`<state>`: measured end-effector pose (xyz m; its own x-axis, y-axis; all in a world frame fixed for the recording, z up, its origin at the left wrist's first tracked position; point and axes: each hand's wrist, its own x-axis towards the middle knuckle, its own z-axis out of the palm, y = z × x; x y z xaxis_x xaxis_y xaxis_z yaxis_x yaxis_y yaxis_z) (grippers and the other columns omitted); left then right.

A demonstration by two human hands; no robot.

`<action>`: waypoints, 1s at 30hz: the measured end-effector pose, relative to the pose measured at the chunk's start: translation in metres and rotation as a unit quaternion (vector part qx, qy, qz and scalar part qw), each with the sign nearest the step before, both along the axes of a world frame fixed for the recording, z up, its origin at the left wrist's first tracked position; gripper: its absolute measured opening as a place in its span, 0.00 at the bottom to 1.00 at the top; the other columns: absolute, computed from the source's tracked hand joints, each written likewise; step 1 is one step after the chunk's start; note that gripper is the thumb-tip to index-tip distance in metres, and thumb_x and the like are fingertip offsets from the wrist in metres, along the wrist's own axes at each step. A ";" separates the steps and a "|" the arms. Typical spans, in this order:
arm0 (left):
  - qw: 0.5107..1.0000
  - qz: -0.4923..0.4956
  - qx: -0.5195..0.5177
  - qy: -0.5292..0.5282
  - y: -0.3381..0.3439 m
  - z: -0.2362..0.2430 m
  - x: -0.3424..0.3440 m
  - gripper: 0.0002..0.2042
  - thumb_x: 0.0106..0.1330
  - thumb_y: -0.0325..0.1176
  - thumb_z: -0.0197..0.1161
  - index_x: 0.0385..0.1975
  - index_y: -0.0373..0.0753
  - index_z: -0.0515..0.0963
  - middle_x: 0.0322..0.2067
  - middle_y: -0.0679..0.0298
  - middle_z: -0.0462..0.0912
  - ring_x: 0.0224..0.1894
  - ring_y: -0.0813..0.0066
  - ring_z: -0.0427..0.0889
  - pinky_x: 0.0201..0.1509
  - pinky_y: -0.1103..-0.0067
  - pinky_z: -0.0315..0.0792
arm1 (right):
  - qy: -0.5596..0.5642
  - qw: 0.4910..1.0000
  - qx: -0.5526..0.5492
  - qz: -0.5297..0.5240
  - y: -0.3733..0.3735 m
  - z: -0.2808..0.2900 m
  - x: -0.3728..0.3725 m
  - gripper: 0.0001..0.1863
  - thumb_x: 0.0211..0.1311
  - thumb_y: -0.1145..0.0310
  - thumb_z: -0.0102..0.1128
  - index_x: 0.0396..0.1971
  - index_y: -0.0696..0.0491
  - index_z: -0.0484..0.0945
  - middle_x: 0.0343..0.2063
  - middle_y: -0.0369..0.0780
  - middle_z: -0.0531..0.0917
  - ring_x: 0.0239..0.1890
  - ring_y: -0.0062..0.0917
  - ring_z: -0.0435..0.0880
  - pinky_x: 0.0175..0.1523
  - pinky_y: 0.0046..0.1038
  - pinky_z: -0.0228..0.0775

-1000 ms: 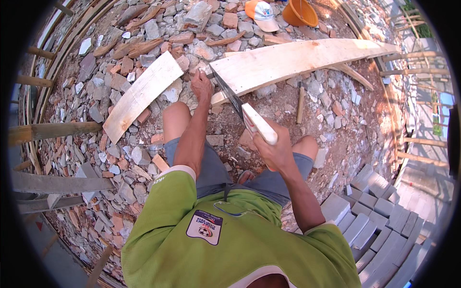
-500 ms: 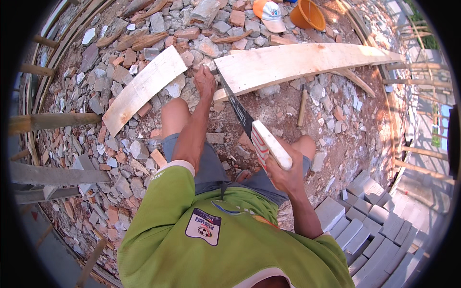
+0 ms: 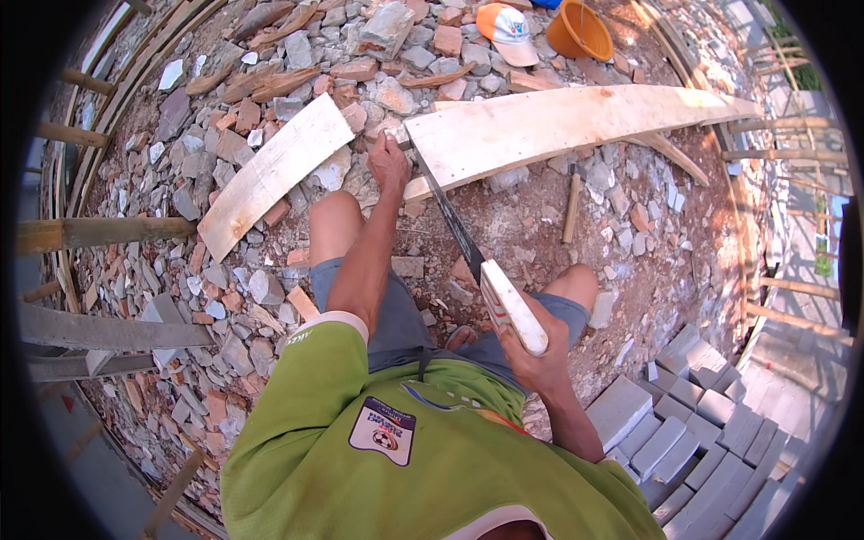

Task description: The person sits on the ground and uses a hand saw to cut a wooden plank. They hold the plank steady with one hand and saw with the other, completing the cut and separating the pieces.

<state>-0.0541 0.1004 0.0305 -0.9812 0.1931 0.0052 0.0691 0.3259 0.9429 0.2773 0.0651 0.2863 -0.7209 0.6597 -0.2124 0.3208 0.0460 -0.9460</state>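
Observation:
My right hand (image 3: 542,346) is closed round the white handle of a handsaw (image 3: 457,220). The saw's dark blade slants up and away to the left end of a long pale wooden board (image 3: 576,121), meeting it at that edge. Close by that end, my left hand (image 3: 389,162) has its fingers pinched together beside the blade. A small dark, narrow piece shows at its fingertips, too small to name. Left of this hand, a shorter pale board (image 3: 277,171) lies apart on the rubble.
Broken bricks and stones (image 3: 225,297) cover much of the ground. A hammer (image 3: 571,205) lies right of the saw. An orange bucket (image 3: 579,31) and a cap (image 3: 508,34) sit at the far side. Grey blocks (image 3: 661,441) are stacked at lower right; wooden poles (image 3: 108,232) jut in at left.
The saw and my right hand have come down toward me, and the blade now shows more edge-on. My left hand keeps its place by the board's end. The whole view has shifted slightly.

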 end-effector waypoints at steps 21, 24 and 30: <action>1.000 0.013 0.001 -0.002 0.005 -0.003 0.022 0.14 0.69 0.36 0.52 0.42 0.32 0.79 0.22 0.47 0.78 0.23 0.58 0.74 0.32 0.64 0.67 | -0.014 0.994 0.109 0.019 0.069 -0.063 -0.165 0.10 0.57 0.72 0.59 0.32 0.65 0.78 0.19 0.41 0.78 0.23 0.19 0.72 0.28 0.27 0.65; 1.000 0.004 -0.017 -0.025 -0.007 -0.008 0.020 0.16 0.69 0.38 0.53 0.46 0.32 0.79 0.26 0.47 0.80 0.26 0.59 0.77 0.35 0.66 0.69 | -0.032 0.994 0.090 0.045 0.048 -0.068 -0.134 0.12 0.57 0.71 0.59 0.36 0.66 0.78 0.20 0.41 0.79 0.24 0.19 0.73 0.30 0.27 0.67; 0.999 0.022 -0.030 -0.005 -0.009 -0.010 0.020 0.19 0.69 0.40 0.55 0.49 0.32 0.81 0.32 0.45 0.84 0.31 0.59 0.81 0.41 0.69 0.73 | -0.010 1.000 -0.011 -0.007 -0.005 0.016 -0.011 0.25 0.56 0.79 0.58 0.57 0.63 0.74 0.32 0.41 0.84 0.29 0.20 0.81 0.34 0.22 0.72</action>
<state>-0.0342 0.0910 0.0207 -0.9888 0.1486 -0.0143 0.0443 0.3836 0.9224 0.2666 0.0601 0.3028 -0.7069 0.6647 -0.2418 0.3407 0.0204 -0.9399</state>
